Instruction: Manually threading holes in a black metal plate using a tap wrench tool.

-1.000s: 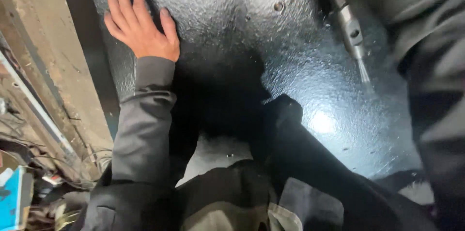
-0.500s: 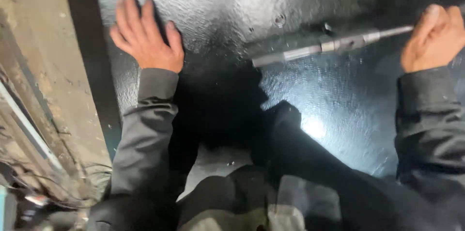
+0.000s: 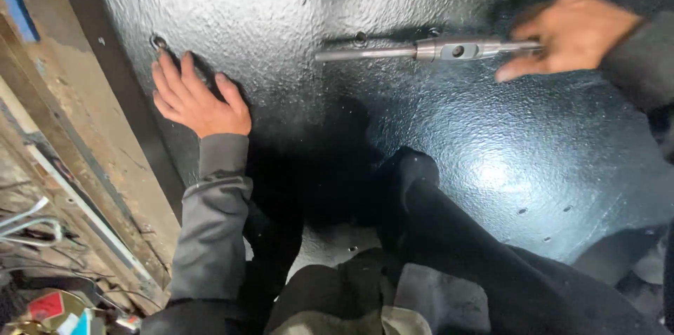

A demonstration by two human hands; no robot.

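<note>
My left hand (image 3: 199, 98) lies flat on a black, textured metal floor panel (image 3: 281, 19), fingers spread, next to a small hole (image 3: 158, 42) near the panel's left edge. My right hand (image 3: 569, 33) grips one end of a long metal tap wrench (image 3: 428, 48) that lies level across the panel's upper middle. The wrench's centre block sits close to two small holes (image 3: 360, 37) in the panel. My dark-trousered knees (image 3: 421, 187) rest on the panel below.
A black steel strip (image 3: 112, 75) and a rusty beige frame rail (image 3: 63, 117) run along the left. Cables, a metal hook (image 3: 28, 226) and colourful scraps (image 3: 60, 307) lie at the lower left. A bright light reflection (image 3: 491, 173) shines on the panel at right.
My right hand came into view holding the wrench and swung it from pointing down to level, then shifted it higher and toward the middle. The left hand stayed flat on the panel.
</note>
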